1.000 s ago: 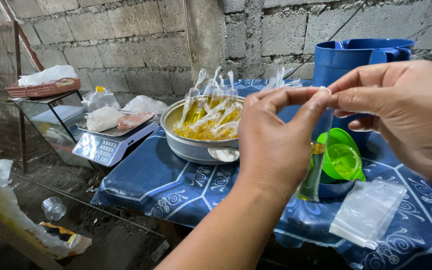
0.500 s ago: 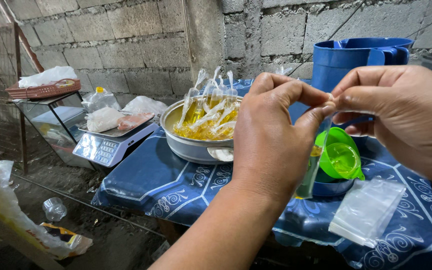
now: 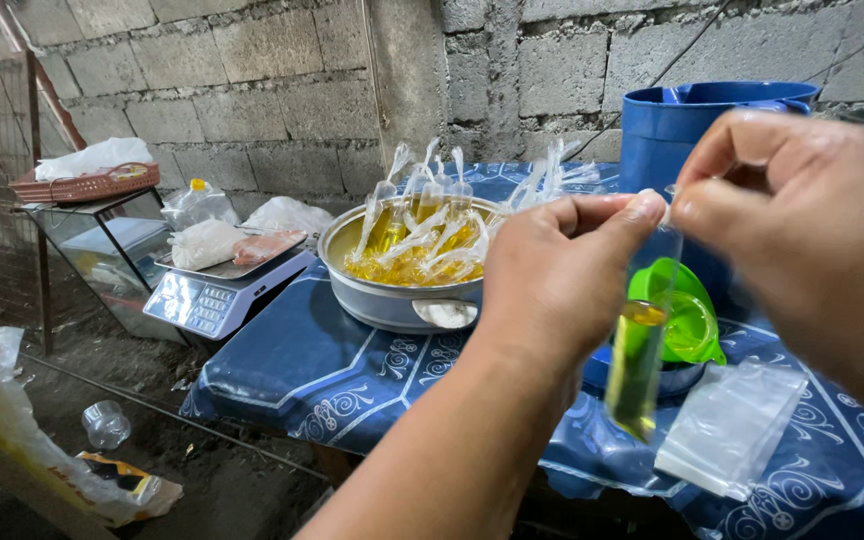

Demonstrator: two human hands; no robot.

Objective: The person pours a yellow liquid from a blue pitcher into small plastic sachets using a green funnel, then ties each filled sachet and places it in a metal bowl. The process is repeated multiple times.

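Hands [image 3: 572, 270] lower, oil pouch [image 3: 640, 365] twisted

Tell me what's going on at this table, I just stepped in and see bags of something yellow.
A person is holding up a narrow clear bag part-filled with yellow liquid, pinching its top between the left hand and the right hand. It hangs above the blue patterned tablecloth. Behind it sit a green funnel and a blue pitcher. A metal basin holds many tied bags of the same liquid. A stack of empty bags lies to the right, and a digital scale stands left.
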